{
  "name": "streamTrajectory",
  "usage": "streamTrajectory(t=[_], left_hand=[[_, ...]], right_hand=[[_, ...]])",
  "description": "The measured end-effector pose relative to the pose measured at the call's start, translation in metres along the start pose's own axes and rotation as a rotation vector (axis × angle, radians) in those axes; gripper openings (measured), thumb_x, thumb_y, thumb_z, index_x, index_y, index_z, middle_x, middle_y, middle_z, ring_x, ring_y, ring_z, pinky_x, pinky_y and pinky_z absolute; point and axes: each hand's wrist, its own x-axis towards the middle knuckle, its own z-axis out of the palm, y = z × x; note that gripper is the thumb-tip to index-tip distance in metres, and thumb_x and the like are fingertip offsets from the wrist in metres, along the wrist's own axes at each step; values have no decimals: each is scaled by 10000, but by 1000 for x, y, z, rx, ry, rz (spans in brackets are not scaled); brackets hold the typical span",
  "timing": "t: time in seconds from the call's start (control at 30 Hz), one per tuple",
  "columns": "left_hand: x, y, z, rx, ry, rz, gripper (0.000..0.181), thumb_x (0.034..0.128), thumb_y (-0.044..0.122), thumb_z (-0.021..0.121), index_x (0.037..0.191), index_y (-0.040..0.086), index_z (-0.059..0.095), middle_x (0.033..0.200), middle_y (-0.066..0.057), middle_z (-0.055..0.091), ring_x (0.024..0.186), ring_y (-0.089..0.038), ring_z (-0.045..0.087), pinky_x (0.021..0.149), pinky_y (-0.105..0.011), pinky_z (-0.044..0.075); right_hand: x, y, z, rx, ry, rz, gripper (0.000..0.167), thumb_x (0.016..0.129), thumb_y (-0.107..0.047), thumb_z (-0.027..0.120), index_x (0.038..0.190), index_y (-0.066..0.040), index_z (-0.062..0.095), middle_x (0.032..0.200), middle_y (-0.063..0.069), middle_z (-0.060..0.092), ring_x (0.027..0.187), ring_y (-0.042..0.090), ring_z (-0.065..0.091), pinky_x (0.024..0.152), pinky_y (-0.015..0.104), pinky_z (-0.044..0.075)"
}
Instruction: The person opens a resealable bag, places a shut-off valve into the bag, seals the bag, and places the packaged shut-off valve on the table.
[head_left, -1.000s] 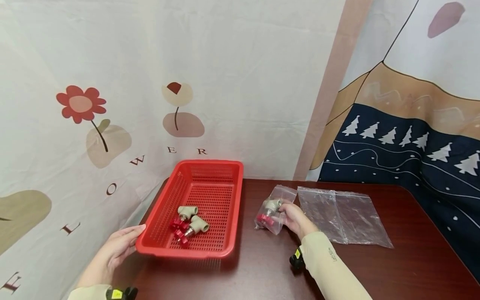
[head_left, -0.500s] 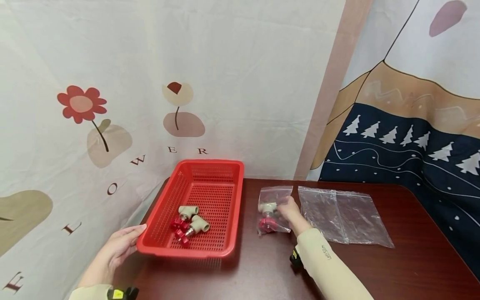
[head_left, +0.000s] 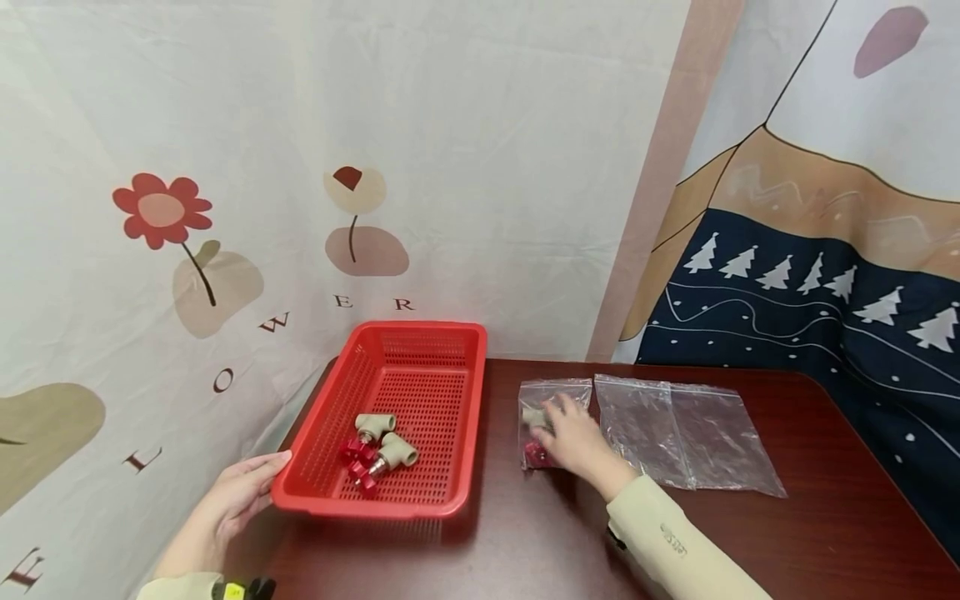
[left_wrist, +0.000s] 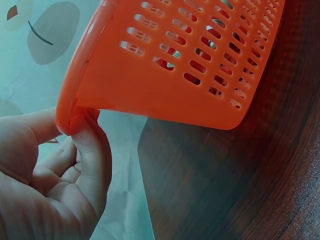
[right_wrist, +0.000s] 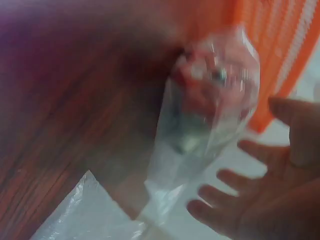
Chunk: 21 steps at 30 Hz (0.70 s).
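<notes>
My left hand pinches the near left corner of a red plastic basket between thumb and fingers; the left wrist view shows the rim between them. Inside the basket lie two valves with beige tee bodies and red handwheels, one valve in front of the other valve. My right hand is over a small clear zip bag on the table, fingers spread and holding nothing. That bag contains another valve, partly hidden by the hand. The right wrist view is blurred.
Flat on the brown table, right of the bagged valve, lie clear zip bags, apparently overlapping. A printed cloth backdrop hangs behind the table and along its left and right sides.
The bagged valve, gripped by my right hand a second ago, now lies flat and upright-facing on the table. The right hand has let go and spread its fingers. My left hand stays put.
</notes>
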Motion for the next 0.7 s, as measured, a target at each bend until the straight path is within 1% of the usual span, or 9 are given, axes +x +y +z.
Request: streamTrajectory(t=[0.03,0.07,0.13,0.2,0.3,0.43,0.5,0.57,0.7], left_hand=[[0,0,0,1,1,-2,737,937,344,575,1401,-146,280,1004,12,696,860,-38,665,799,-318,562],[-1,0,0,2,2,-3,738,937,346,574,1402,-145,278,1007,9,696,861,-39,665,800,-320,562],[0,0,-1,-1,0,-6,741,935,349,575,1402,-145,279,1012,0,697,866,-50,668,801,-325,562],[-1,0,0,-5,1,-5,737,934,345,578,1399,-146,284,1007,3,697,864,-52,669,801,-325,562],[-1,0,0,-7,-2,1,736,936,340,578,1398,-150,280,1002,8,697,862,-49,669,801,-324,562],[-1,0,0,-4,2,5,739,936,339,578,1399,-151,275,999,8,697,858,-48,669,797,-322,563],[0,0,0,-5,1,8,737,935,340,579,1398,-151,281,1000,5,698,858,-54,671,796,-324,563],[0,-1,0,-6,3,9,730,934,337,580,1397,-147,288,996,7,699,859,-61,674,795,-323,564],[0,-2,0,-11,1,9,721,938,328,576,1399,-144,286,991,15,698,857,-63,676,793,-322,564]], right_hand=[[-6,-4,2,-14,-34,-34,536,895,-348,621,1336,-68,504,1415,283,381,1263,514,386,984,636,362],[-11,-8,4,-18,-69,-48,576,887,-380,628,1360,-85,483,1421,283,374,1261,522,383,979,641,364],[-18,-12,9,-22,-123,-41,637,872,-410,641,1404,-127,435,1445,272,346,1266,527,373,962,653,370],[-21,-14,14,-17,-153,-25,690,861,-416,657,1435,-144,388,1458,268,325,1259,534,375,946,660,380],[-20,-11,19,14,-156,-41,723,858,-387,672,1451,-119,358,1459,280,312,1250,545,381,954,656,379],[-12,-5,23,62,-139,-101,694,859,-351,682,1433,-97,387,1462,286,309,1276,532,361,1005,623,356],[-9,-3,23,72,-136,-112,681,855,-348,687,1424,-102,405,1467,277,310,1296,508,354,1014,610,356],[-7,-1,23,69,-138,-109,680,851,-357,689,1420,-110,410,1470,265,316,1305,487,356,1009,604,364],[-7,-3,21,15,-138,-96,683,846,-399,683,1415,-128,420,1450,245,358,1263,477,413,965,612,394]])
